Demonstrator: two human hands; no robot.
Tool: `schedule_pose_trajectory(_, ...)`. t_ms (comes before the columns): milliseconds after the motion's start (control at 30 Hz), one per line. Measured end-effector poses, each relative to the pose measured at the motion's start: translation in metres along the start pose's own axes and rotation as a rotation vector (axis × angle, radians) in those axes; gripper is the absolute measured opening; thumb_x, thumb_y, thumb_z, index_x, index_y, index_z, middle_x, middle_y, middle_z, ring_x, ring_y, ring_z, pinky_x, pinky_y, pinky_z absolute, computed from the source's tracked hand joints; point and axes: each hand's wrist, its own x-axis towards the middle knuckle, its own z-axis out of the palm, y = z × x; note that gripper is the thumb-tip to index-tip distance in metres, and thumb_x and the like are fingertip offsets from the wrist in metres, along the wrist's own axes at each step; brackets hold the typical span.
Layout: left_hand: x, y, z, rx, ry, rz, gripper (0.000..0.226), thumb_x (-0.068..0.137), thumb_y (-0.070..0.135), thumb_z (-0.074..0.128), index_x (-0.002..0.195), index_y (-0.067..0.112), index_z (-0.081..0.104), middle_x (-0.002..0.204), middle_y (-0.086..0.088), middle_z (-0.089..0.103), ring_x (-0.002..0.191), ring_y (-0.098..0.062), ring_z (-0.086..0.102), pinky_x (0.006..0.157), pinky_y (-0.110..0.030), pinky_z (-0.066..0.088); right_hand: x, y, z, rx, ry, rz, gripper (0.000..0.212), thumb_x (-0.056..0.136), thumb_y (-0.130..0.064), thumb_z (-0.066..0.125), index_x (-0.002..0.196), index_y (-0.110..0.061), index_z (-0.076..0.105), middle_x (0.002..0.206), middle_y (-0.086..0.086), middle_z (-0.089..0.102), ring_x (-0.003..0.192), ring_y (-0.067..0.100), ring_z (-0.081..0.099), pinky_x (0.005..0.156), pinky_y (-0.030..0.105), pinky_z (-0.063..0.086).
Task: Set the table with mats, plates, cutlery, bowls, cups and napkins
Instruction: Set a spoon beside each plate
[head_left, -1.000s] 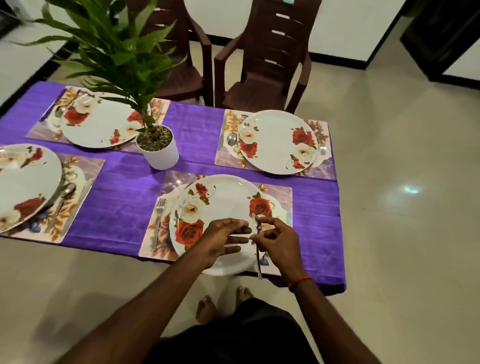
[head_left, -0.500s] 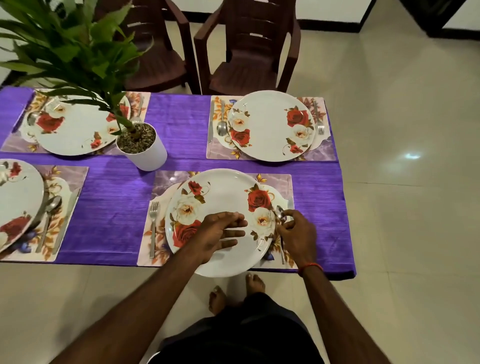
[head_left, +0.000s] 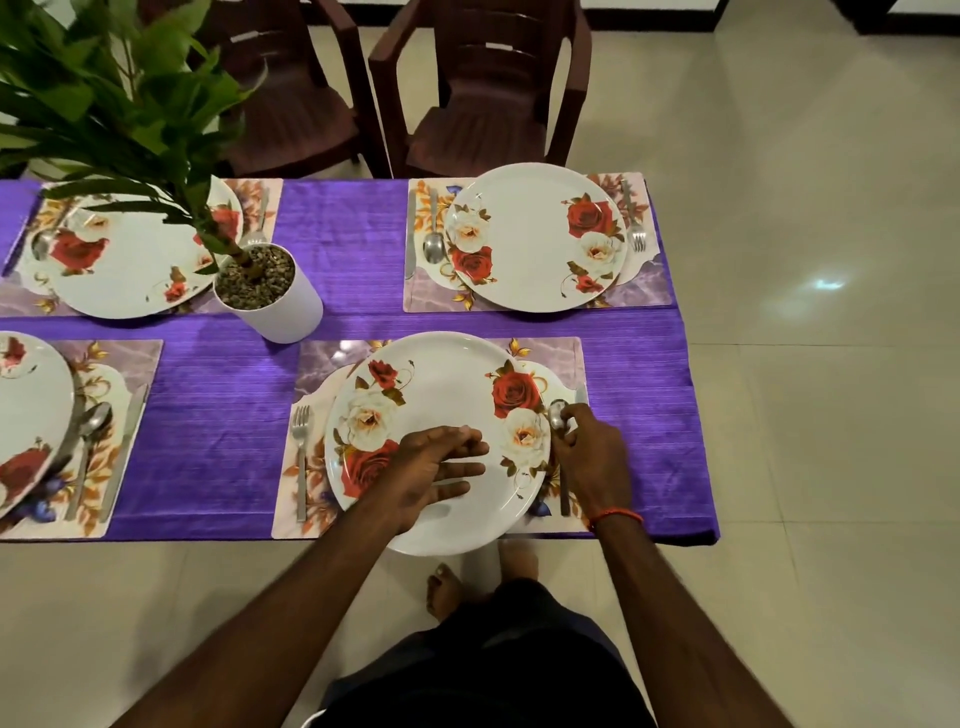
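Under right hand (head_left: 592, 457) fingertips, at right rim of round white rose-print plate (head_left: 441, 384): steel spoon (head_left: 557, 414) pinched near its bowl, handle on floral placemat (head_left: 332, 358). Left hand (head_left: 431, 467), slack-fingered and holding nothing, over plate centre. Right of right hand: bare purple tablecloth (head_left: 654, 415) strip; plate's near rim overhangs the table edge.

A thin red-orange thread band (head_left: 616, 515) sits snugly round the wrist just behind the right grip (head_left: 589, 457). The wrist of the left grip (head_left: 431, 467) is bare, and both forearms (head_left: 291, 613) are uncovered as far up as I can see. Lower down hangs a loose dark garment (head_left: 493, 670), black with a faint navy cast near its hem; shorts or a wrap, I cannot tell. Two bare feet (head_left: 445, 590) show past that hem, one with plain toes, the other blurred.
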Motion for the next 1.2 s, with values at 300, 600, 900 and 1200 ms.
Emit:
schedule_pose_trajectory(300, 0.0, -0.001, -0.005, 0.002, 0.022, 0.0, 0.025, 0.102, 0.03, 0.06, 0.115, 0.012, 0.071, 0.109, -0.006, 0.077, 0.102, -0.027, 0.074, 0.099, -0.05, 0.055, 0.0, -0.002, -0.005, 0.035, -0.019, -0.006, 0.023, 0.095, -0.027, 0.068, 0.116, -0.019, 0.06, 0.091, 0.003, 0.072, 0.078, 0.017, 0.069, 0.07, 0.036, 0.062)
schedule_pose_trajectory(600, -0.002, -0.002, -0.01, 0.002, 0.059, 0.013, 0.026, 0.101, 0.031, 0.06, 0.116, 0.013, 0.071, 0.109, -0.005, 0.077, 0.103, -0.027, 0.074, 0.097, -0.048, 0.056, -0.006, -0.002, -0.013, 0.034, -0.09, -0.001, 0.025, 0.094, -0.028, 0.07, 0.115, -0.021, 0.06, 0.091, 0.003, 0.073, 0.078, 0.016, 0.069, 0.067, 0.03, 0.06)
schedule_pose_trajectory(900, -0.02, 0.017, -0.018, -0.018, 0.145, 0.107, 0.028, 0.101, 0.035, 0.06, 0.116, 0.015, 0.071, 0.109, -0.002, 0.077, 0.104, -0.024, 0.074, 0.094, -0.043, 0.057, 0.018, -0.035, -0.064, 0.149, -0.141, -0.101, 0.03, 0.087, -0.027, 0.078, 0.114, -0.021, 0.066, 0.069, -0.01, 0.069, 0.06, 0.0, 0.065, 0.059, 0.023, 0.055)
schedule_pose_trajectory(1200, -0.052, 0.017, -0.043, -0.111, 0.434, 0.301, 0.035, 0.085, 0.048, 0.074, 0.114, 0.028, 0.069, 0.116, -0.001, 0.074, 0.111, -0.024, 0.069, 0.09, -0.038, 0.054, 0.028, -0.134, -0.007, -0.163, -0.344, -0.737, 0.056, 0.086, -0.061, 0.053, 0.133, -0.031, 0.055, 0.126, 0.0, 0.063, 0.119, 0.025, 0.055, 0.101, 0.047, 0.044)
